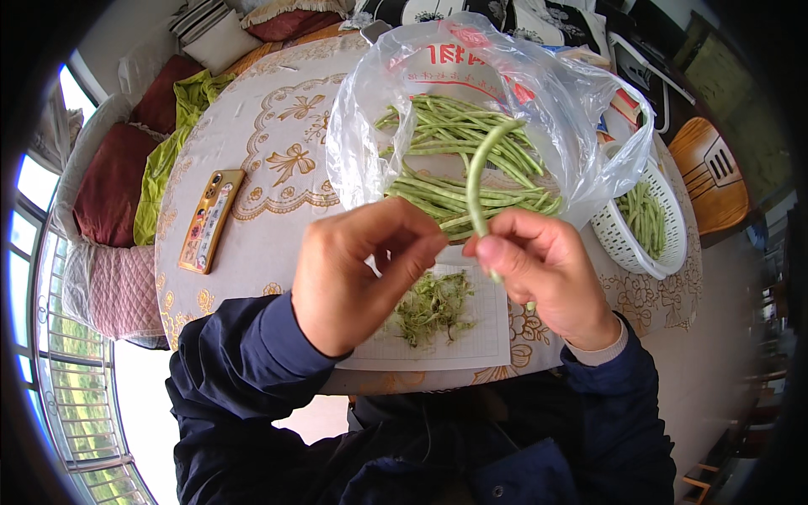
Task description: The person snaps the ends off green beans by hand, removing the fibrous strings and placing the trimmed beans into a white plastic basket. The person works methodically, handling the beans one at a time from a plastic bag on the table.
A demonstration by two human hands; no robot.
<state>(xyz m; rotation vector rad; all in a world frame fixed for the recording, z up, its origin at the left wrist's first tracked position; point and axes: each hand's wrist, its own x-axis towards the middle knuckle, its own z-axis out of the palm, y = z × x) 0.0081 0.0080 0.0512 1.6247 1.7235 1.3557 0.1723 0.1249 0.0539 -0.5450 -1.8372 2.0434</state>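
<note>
A long green bean (478, 177) stands curved upward from my right hand (536, 268), pinched between thumb and fingers. Beside it, my left hand (372, 265) has its thumb and index fingertips together; whether something thin is between them cannot be made out. Behind both hands a clear plastic bag (360, 136) with red print lies open, with many long green beans (467, 132) in it. Below the hands, bean trimmings (435, 306) are heaped on a sheet of lined white paper (489, 347). At the right, a white perforated plastic basket (622, 249) holds shorter bean pieces (644, 218).
A patterned cloth covers the round table (252, 126). A smartphone in a decorated gold case (211, 221) lies at the left. Beyond the left edge is a sofa with dark red cushions (113, 183). A wooden chair (710, 177) stands at the right, past the basket.
</note>
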